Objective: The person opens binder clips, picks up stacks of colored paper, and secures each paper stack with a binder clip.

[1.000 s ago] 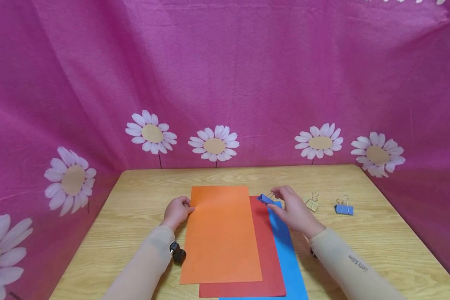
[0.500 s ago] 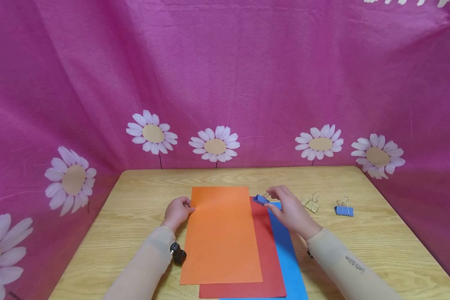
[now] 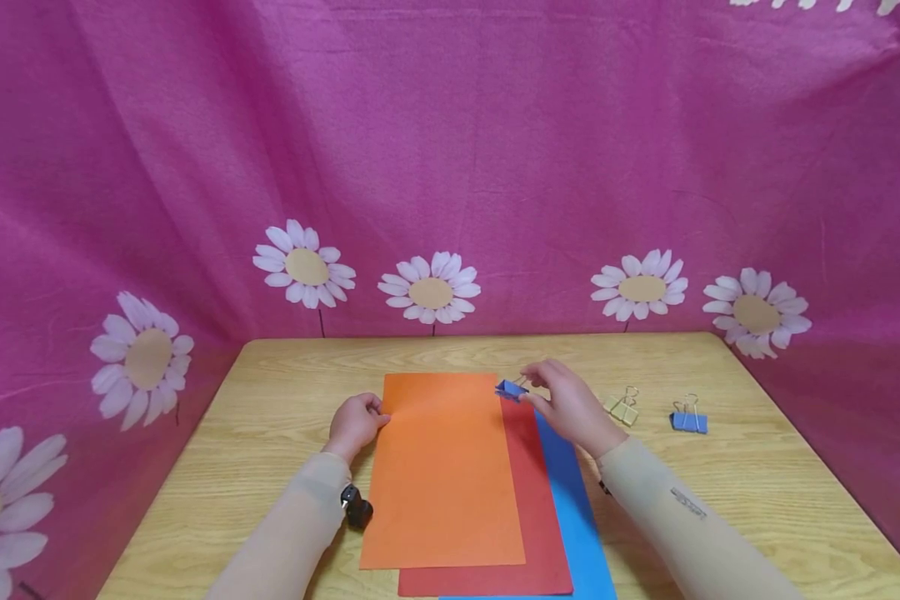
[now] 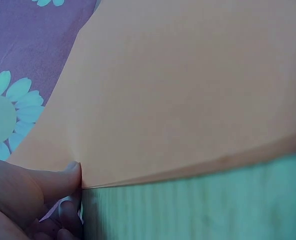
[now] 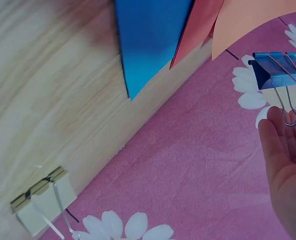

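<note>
Light wooden table [image 3: 285, 392], magenta cloth backdrop [image 3: 495, 150] with white daisy prints [image 3: 430, 287], soft even light

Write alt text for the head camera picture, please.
A person's right hand holds a blue binder clip at the far corner of fanned orange, red and blue sheets, while the left hand steadies the orange sheet's edge.

Left hand at the edge of an orange sheet
The left hand [image 4: 22, 200] sits at the lower left, its thumb [image 4: 62, 177] pressed on the near edge of a large flat orange paper sheet [image 4: 188, 90]; pale wood-grain table [image 4: 203, 205] shows below, purple daisy-print fabric [image 4: 22, 60] at upper left
</note>
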`<state>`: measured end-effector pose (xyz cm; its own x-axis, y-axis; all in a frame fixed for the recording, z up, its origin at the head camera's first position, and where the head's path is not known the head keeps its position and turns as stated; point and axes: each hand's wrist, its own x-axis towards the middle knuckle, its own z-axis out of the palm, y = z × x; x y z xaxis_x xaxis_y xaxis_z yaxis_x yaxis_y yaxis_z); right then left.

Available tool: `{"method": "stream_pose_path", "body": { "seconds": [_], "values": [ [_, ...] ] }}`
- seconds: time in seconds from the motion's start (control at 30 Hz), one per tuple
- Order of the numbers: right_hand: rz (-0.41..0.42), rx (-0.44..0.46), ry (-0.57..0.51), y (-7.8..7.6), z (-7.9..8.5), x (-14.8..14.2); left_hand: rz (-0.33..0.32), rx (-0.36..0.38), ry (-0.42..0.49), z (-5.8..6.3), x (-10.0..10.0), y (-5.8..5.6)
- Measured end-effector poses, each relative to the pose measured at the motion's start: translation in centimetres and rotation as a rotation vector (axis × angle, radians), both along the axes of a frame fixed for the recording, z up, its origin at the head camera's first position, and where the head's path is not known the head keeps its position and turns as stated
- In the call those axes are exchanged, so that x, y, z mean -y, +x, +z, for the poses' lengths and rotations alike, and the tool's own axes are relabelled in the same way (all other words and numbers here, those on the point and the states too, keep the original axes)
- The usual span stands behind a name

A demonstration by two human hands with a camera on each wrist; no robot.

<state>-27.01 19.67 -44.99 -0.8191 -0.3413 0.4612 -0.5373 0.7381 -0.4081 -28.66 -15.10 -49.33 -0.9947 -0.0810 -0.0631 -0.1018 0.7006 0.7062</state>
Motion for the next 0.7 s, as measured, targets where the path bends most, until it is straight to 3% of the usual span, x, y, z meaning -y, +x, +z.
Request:
{"method": "stream_pose_path", "body": {
  "seconds": [0.4, 0.7],
  "values": [
    [-0.001, 0.098, 0.028, -1.8, 0.4, 2.3, 0.000, 0.014, -0.005, 0.0, 0.0, -0.2],
    [0.057, 0.067, 0.078, -3.0, 0.7, 4.2, -0.010, 0.014, -0.005, -0.2, 0.0, -0.2]
  ]
}}
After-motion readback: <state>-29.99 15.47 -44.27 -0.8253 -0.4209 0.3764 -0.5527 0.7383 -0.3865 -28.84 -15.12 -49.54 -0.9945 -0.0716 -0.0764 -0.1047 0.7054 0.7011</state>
